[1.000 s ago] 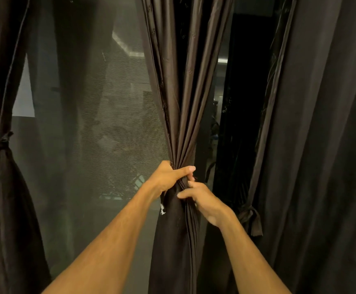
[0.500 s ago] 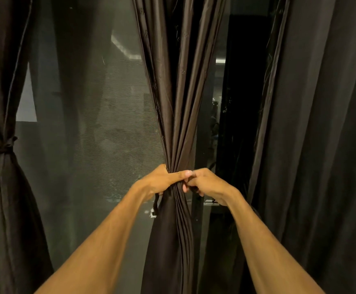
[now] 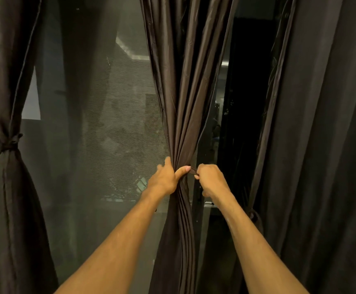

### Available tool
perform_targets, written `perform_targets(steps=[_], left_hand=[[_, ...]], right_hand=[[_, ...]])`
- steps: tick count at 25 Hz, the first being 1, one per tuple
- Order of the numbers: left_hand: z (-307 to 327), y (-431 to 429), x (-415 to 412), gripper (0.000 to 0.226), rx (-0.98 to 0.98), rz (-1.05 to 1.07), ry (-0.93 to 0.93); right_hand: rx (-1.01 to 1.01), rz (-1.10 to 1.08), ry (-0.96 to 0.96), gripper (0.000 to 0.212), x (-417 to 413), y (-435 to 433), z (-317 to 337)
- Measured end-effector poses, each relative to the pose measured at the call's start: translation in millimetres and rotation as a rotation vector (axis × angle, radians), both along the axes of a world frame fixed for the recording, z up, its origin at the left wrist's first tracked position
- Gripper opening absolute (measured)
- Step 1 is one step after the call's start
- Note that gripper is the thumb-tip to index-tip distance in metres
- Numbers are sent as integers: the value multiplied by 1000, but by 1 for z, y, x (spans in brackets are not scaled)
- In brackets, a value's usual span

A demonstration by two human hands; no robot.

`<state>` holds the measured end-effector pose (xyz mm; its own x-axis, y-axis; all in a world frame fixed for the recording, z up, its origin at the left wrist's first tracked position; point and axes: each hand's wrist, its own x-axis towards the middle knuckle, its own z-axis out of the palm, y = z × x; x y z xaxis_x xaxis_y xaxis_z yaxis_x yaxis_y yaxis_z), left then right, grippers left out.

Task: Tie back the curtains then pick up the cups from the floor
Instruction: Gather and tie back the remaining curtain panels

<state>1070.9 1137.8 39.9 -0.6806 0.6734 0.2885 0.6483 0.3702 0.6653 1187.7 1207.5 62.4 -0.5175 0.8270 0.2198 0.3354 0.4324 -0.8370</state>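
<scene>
A dark brown curtain (image 3: pixel 185 98) hangs in the middle, gathered into a narrow bunch at waist height. My left hand (image 3: pixel 166 179) clasps that bunch from the left, thumb across its front. My right hand (image 3: pixel 210 178) is just to the right, fingers closed on a dark tie strip (image 3: pixel 192 170) that runs from the bunch. A second curtain (image 3: pixel 5 98) at the far left is cinched by a knotted tie (image 3: pixel 5 146). No cups are in view.
A wide dark curtain (image 3: pixel 321 145) hangs loose on the right, with a knotted tie (image 3: pixel 254 216) dangling by its inner edge. Behind the curtains is a window with a mesh screen (image 3: pixel 109 134) and a dark gap beside it.
My right hand rose from below the bunch to level with my left hand, then shifted right, drawing the tie strip out. The left hand kept its hold on the curtain.
</scene>
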Motion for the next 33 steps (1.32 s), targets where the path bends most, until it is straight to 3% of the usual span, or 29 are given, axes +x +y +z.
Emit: perform_targets(steps=[3,5,9,13,16,19,23,25,28,33], left_hand=[[7,-1,3,76,133,-46,-227],[9,-1,10,71,275,-63,-456],[14,-3,24,60,414,-105,-748],[14,-18,24,16,473,-136,-969],[10,-20,20,13,487,-99,-930],[11,-26,13,24,450,-160,-801],[10,-35,2,17,346,-235,-630],[7,-36,0,24,396,-164,-662],[5,-38,4,27,467,-98,-656],[2,-30,8,31,288,-97,-405]], right_hand=[[-383,72,309,29,-3,-18,-21],[-439,125,416,30,-11,-29,-40],[-282,142,478,34,-24,-44,-54],[-127,164,344,34,-22,-37,-61],[-83,175,284,32,-25,-34,-61],[-42,172,230,28,-24,-29,-61],[-83,131,308,24,-23,-29,-64],[-175,95,393,12,-23,-33,-61],[-374,136,468,18,-18,-38,-55],[-590,172,464,10,-7,-41,-53]])
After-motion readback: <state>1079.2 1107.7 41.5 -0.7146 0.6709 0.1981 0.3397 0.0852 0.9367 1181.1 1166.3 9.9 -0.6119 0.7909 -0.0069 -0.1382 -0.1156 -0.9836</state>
